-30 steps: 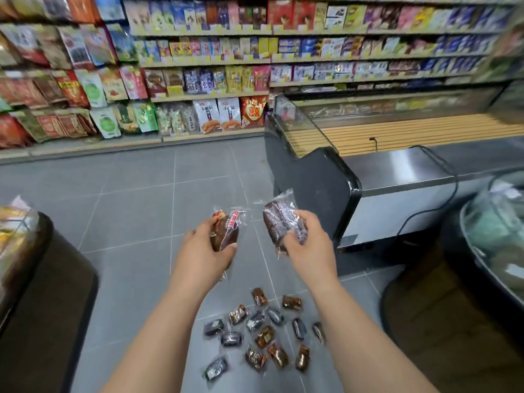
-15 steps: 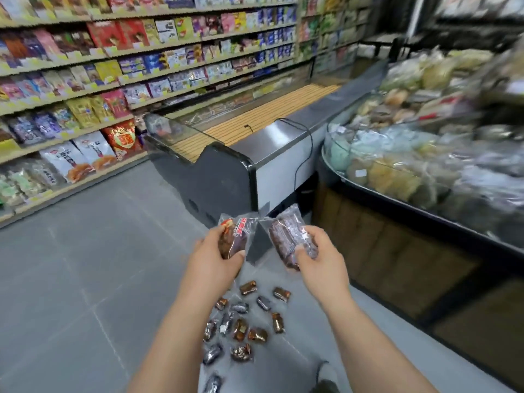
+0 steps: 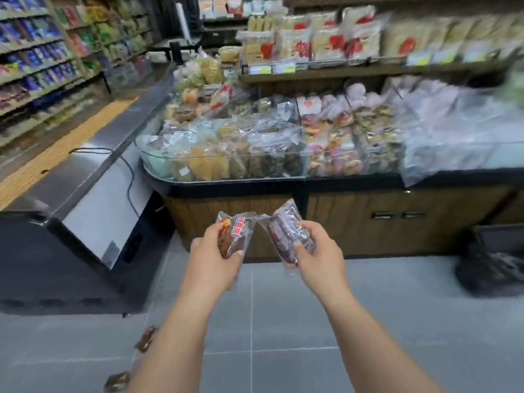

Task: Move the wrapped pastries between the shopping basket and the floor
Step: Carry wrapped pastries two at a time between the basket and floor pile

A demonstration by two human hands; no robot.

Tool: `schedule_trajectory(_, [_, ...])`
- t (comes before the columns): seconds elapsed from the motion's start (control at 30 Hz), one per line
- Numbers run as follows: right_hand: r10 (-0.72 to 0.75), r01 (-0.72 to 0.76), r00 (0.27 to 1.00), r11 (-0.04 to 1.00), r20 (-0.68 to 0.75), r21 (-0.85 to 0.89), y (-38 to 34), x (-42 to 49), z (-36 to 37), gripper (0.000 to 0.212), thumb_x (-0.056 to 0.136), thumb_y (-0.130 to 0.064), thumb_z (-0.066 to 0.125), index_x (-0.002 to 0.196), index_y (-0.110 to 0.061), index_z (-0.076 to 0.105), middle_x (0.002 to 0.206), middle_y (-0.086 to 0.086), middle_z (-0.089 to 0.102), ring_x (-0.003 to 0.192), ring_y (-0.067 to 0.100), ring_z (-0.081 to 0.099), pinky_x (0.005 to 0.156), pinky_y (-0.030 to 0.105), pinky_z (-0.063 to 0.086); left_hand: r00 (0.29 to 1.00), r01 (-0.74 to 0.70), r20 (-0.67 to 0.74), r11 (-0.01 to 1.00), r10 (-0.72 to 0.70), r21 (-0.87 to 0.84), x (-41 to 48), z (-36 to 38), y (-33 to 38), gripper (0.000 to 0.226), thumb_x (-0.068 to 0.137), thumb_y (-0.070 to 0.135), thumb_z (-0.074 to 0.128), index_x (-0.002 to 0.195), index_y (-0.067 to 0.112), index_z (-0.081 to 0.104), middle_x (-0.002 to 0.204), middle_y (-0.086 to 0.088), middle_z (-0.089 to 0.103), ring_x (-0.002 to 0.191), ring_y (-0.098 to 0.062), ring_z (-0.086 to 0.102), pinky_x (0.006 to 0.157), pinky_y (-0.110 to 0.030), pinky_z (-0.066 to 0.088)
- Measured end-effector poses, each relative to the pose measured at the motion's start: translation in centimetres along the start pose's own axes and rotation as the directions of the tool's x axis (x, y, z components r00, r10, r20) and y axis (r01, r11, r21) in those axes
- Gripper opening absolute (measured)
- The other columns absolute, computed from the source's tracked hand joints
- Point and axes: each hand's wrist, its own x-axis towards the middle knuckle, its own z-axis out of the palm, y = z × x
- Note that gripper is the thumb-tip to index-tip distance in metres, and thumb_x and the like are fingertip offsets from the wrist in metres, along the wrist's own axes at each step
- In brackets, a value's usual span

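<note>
Two wrapped pastries are held above the floor (image 3: 283,321), one in each hand. My left hand (image 3: 211,259) curls round the red-printed pastry (image 3: 236,232), thumb across its lower end. My right hand (image 3: 317,256) pinches the dark pastry (image 3: 283,234) between thumb and fingers. Their top corners nearly meet. Loose pastries (image 3: 146,338) lie on the tiles by my left forearm. A display stand (image 3: 255,154) of bagged goods stands ahead.
</note>
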Motion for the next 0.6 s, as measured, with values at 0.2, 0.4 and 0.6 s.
schedule_trajectory(0.2, [0.098,-0.094,0.963,0.995,-0.249,0.028,5.9,-0.1,-13.4,0.04,0.092,-0.019,0.055,0.106,-0.055,0.045,0.109,-0.011,0.058,0.11,0.015,0.055,0.084,0.039,0.055,0.976,-0.157,0.152,0.988,0.156,-0.006,-1.6,10.0,10.2,0.067,0.082,0.031,0.069,0.141,0.03,0.037,0.123,-0.006,0.05,0.102,-0.022,0.057,0.084,-0.027,0.043])
schedule_trajectory(0.4, [0.182,-0.193,0.879,0.981,-0.441,0.022,12.7,-1.9,-27.9,0.038,0.092,-0.019,0.055,0.107,-0.053,0.047,0.105,0.0,0.061,0.095,0.016,0.06,0.08,0.036,0.054,0.92,-0.256,0.301,0.966,0.252,-0.028,-6.7,21.7,21.7,0.067,0.085,0.036,0.066,0.142,0.033,0.032,0.123,-0.004,0.047,0.103,-0.022,0.055,0.084,-0.032,0.048])
schedule_trajectory(0.6, [0.241,-0.24,0.806,0.968,-0.54,0.073,18.7,-3.8,-40.1,0.037,0.09,-0.023,0.056,0.109,-0.054,0.048,0.109,-0.001,0.062,0.1,0.023,0.062,0.08,0.044,0.056,0.856,-0.349,0.389,0.936,0.34,-0.049,-12.2,32.0,31.6,0.066,0.086,0.041,0.063,0.143,0.034,0.03,0.127,-0.004,0.045,0.102,-0.02,0.054,0.083,-0.03,0.047])
